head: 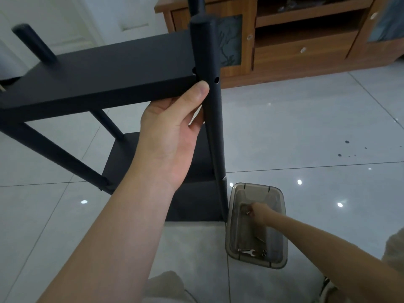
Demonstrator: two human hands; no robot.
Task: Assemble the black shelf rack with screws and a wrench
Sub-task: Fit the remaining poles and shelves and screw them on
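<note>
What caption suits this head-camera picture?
Left hand grips a post of the black shelf rack while right hand reaches into the parts tray.

rack [105,79]: before me, cabinet [295,57] behind it
tray [244,232]: just right of rack's near post [213,110]
wrench [248,251], screws [264,253]: in tray, my end
my right hand [258,212]: in tray, far end

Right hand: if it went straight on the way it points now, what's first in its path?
Likely the small silver screw at its fingertips, in the translucent grey plastic tray. Past that, the tray's wall, then the black round post. Depth is unclear; the right hand may be touching it.
</note>
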